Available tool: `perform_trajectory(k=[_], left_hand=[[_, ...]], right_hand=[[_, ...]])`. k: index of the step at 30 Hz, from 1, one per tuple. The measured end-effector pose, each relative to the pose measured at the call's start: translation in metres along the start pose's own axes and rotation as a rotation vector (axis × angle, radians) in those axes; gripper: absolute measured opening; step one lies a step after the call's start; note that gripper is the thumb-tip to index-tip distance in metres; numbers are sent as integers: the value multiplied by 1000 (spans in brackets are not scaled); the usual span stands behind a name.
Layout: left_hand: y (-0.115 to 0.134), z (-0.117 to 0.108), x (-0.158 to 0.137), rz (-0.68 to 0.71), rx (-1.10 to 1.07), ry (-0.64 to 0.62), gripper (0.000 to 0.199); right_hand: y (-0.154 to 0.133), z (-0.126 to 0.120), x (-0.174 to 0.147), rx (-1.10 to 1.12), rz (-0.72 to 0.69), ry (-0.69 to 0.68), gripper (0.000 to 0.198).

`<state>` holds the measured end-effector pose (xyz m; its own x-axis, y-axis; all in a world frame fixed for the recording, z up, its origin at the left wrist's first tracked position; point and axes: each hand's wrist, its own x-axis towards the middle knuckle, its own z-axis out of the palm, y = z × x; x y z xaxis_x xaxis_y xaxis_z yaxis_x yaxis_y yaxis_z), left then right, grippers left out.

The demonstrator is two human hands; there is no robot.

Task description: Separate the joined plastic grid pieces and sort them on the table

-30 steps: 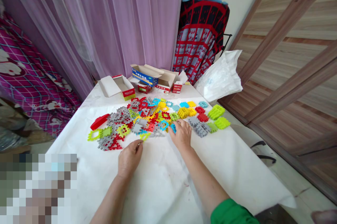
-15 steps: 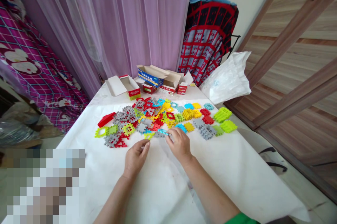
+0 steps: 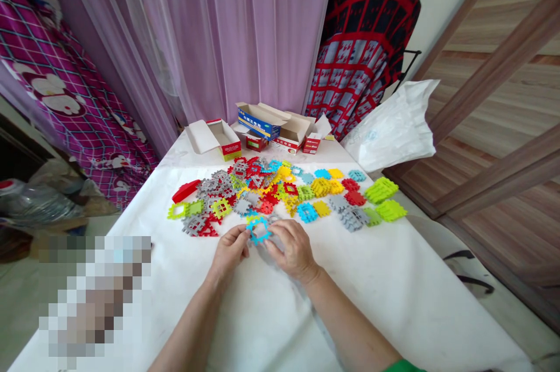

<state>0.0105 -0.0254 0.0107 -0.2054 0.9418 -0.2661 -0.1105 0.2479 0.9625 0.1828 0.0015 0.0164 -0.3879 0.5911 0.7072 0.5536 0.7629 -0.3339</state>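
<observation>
Our left hand [image 3: 233, 245] and right hand [image 3: 294, 248] pinch opposite edges of a sky-blue, notch-edged plastic frame [image 3: 261, 239] over a white-covered table [image 3: 262, 319]. Just beyond lies a heap of multicoloured notched plastic pieces [image 3: 217, 184]. Farther back, an open blue cardboard box [image 3: 258, 126] bears white Chinese characters (perhaps beginning 小霸王, though we see them small); the white lettering on nearby red cardboard boxes [image 3: 311, 144] we cannot read.

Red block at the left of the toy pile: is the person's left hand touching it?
Apart. The head view shows other toy pieces and white cloth between the left hand and the red block.
</observation>
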Motion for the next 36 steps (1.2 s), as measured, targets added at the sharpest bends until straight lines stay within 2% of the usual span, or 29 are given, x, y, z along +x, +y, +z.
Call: perform_trajectory(k=[4, 6, 10, 17, 21, 26, 29, 36], left_hand=[[1, 1, -1, -2, 43, -51, 53], [1, 1, -2, -2, 54, -68, 55], [3, 1, -3, 13, 107, -102, 54], [3, 2, -3, 31, 164, -155, 54], [4, 2, -3, 39, 200, -147, 59], [3, 3, -3, 99, 242, -130, 63], [1, 3, -2, 111, 275, -135, 61], [-5, 2, 1, 127, 248, -119, 53]], right_hand=[[8, -15, 6, 4, 66, -153, 54], [10, -19, 8, -8, 68, -251, 62], [12, -20, 6, -1, 57, -340, 53], [7, -13, -5, 10, 86, -366, 52], [14, -13, -8, -35, 118, -250, 45], [64, -25, -10, -307, 407, 116, 26], [90, -28, -15, -366, 515, 169, 25], [102, -36, -25, -373, 496, 245, 28]])
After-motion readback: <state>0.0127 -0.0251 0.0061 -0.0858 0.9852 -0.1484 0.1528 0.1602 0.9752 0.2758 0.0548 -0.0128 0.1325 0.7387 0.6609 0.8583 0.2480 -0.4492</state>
